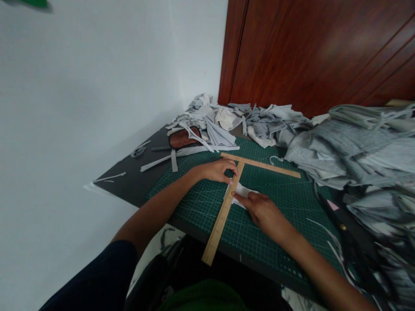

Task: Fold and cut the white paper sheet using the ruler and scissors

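Note:
A long wooden ruler point(216, 231) lies slanting across the green cutting mat point(194, 203), its near end jutting past the mat's front edge. Under and beside it is a small piece of white fabric point(241, 190). My left hand point(220, 169) is closed, fingers bent over the upper part of the ruler and thumb at the fabric's corner. From the right, my right hand point(261, 209) grips the fabric, one digit stretched to the ruler's edge. A second wooden strip point(269, 166) crosses beyond the ruler's far end; whether they are joined I cannot tell.
Grey and white fabric scraps point(223, 119) heap along the back. Large folded grey cloth point(350, 147) piles up at the right, near black-handled scissors point(348, 235). A brown pad with a dark border point(183, 138) lies at the back left. A white wall point(97, 86) borders the left side.

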